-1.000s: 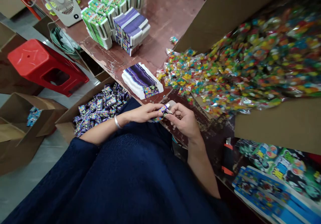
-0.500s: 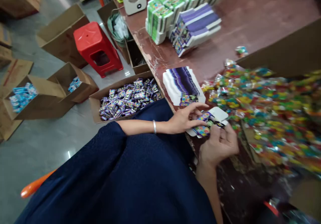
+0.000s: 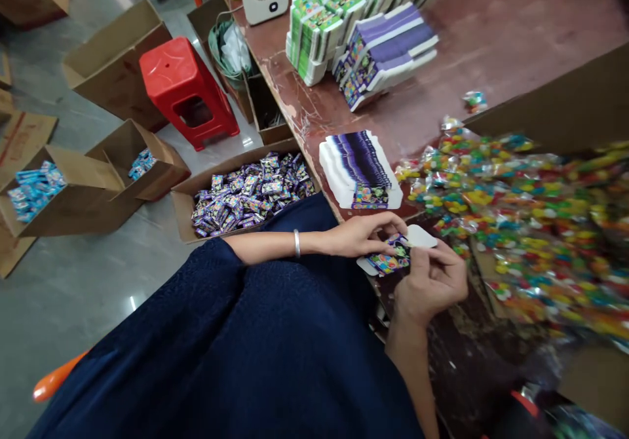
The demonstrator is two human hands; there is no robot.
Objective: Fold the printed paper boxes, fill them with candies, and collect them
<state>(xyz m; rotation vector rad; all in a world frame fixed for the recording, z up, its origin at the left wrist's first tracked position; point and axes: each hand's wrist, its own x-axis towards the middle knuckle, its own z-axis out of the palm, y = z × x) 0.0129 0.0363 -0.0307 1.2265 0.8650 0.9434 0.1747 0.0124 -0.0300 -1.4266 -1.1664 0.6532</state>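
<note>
the small carton [image 3: 390, 257] sits at the near edge of the table [image 3: 481, 39], pinched between both hands. its long axis runs from near left to far right, with a white flap open at each end (the far-right one shows best). the left hand [image 3: 361, 234] comes in from the left, fingers closed over the carton's far side. the right hand [image 3: 432, 285] comes up from the near right, fingertips closed on the printed face beside the far-right flap, so it is the nearer hand to that flap. just beyond lies a stack of flat purple cartons [image 3: 358, 167]. to the right spreads a heap of candy packets [image 3: 515, 229]. left, on the floor, stands a box of filled purple cartons [image 3: 250, 190].
</note>
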